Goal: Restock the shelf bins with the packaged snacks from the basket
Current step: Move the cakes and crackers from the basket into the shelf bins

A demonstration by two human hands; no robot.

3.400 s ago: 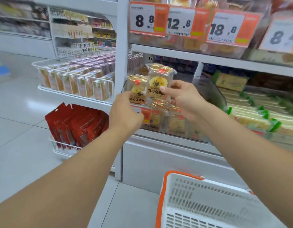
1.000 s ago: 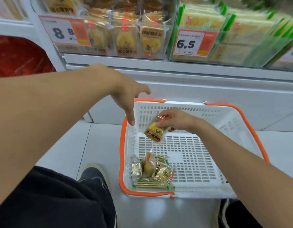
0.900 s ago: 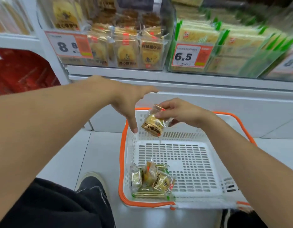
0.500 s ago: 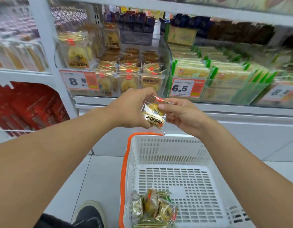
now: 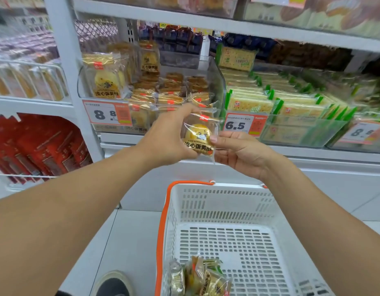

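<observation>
Both hands hold one clear packet with a yellow pastry [image 5: 198, 136] in front of the shelf. My left hand [image 5: 170, 137] grips its left side, fingers curled round it. My right hand [image 5: 238, 153] pinches its right edge with the fingertips. Behind it sits the clear shelf bin [image 5: 215, 82] with the same pastry packets, price tag 8.8 on its front. Below, the white basket with an orange rim [image 5: 163, 221] stands on the floor. A few more snack packets [image 5: 197, 278] lie in its near left corner.
A bin of green-edged cracker packs [image 5: 291, 110] tagged 6.5 sits to the right. Red packets [image 5: 39, 146] fill a lower wire rack at left. White shelf post [image 5: 65, 67] stands left of the pastry bin. My shoe [image 5: 112, 285] is beside the basket.
The packet came out of the basket in my right hand and rose to shelf height. My left hand joined and now grips it too. The view tilted up toward the shelf.
</observation>
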